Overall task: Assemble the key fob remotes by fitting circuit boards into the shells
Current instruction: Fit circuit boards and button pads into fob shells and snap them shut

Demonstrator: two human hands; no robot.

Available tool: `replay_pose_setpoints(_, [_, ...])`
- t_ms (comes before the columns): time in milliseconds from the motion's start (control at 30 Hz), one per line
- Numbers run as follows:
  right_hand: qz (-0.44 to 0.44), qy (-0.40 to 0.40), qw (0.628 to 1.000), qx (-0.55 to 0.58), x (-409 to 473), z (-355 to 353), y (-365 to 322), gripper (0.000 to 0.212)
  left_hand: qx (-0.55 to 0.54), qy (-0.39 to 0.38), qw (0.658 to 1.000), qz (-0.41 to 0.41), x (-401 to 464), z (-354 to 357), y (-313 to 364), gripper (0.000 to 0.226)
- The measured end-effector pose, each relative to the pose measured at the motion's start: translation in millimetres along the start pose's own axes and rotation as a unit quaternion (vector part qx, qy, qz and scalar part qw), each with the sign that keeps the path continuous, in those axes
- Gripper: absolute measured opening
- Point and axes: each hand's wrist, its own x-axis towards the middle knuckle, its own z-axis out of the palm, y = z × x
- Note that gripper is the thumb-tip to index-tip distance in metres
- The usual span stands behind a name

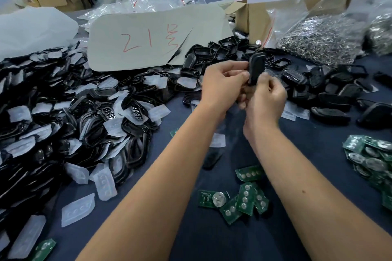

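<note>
I am watching a black key fob shell (257,68) being held upright above the tabletop (191,229), raised in front of the far heaps, with both hands closing on its lower part. The left hand (222,89) is gripping it from the left side, its fingers (234,74) curling round the edge. The right hand (266,99) is pinching it from the right and below, thumb and fingers bent against the shell's bottom end. Motion blur is smearing the contact, so I cannot tell whether a board is sitting inside the shell.

Below the forearms, a small cluster of green circuit boards (246,199) is lying on the dark blue cloth, several overlapping one another, some showing round silver contacts. A bigger heap of boards (369,161) is sitting at the right edge. One more board (43,249) is peeking in at the lower left.

To the left, a large pile of black shell frames (70,116) is spreading across the tabletop, mixed with translucent white button pads (77,210), a few of which are lying loose near the front. Beyond the hands and to the right, more black shell halves (331,99) are scattered.

Farther back, a grey cardboard sheet (152,38) with red writing is resting on the pile. To its right, a clear bag of metal rings (322,40) is leaning beside an open cardboard box (252,17).
</note>
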Motion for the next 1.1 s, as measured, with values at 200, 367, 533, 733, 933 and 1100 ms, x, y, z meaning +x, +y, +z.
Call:
replay_pose_setpoints(200, [-0.03, 0.151, 0.986, 0.066, 15.6, -12.2, -8.7, 0.006, 0.139, -0.1, 0.985, 0.022, 15.0, 40.4, 2.4, 0.022])
replay_pose_setpoints(367, [-0.01, 0.15, 0.989, -0.007, 13.3, -12.8, -5.6, 0.026, 0.163, -0.089, 0.982, 0.03, 7.5, 35.0, -6.8, 0.03])
replay_pose_setpoints(533, [-0.068, 0.159, 0.984, -0.033, 5.7, -8.3, -6.1, 0.017, 0.164, -0.086, 0.981, 0.058, -2.8, 17.5, -9.7, 0.03])
replay_pose_setpoints(733, [-0.171, 0.162, 0.969, -0.072, 2.8, -3.0, -8.9, 0.026, 0.259, 0.03, 0.96, 0.103, -0.4, -12.2, -10.5, 0.026])
replay_pose_setpoints(933, [-0.228, -0.087, 0.866, -0.437, 29.9, 19.7, -19.7, 0.023, 0.327, 0.148, 0.928, 0.095, 7.4, -43.6, -9.8, 0.027])
replay_pose_setpoints(1100, [-0.193, -0.194, 0.66, -0.7, 56.4, 47.7, -16.4, 0.042, 0.305, 0.173, 0.935, 0.061, 8.9, -58.6, -8.1, 0.028])
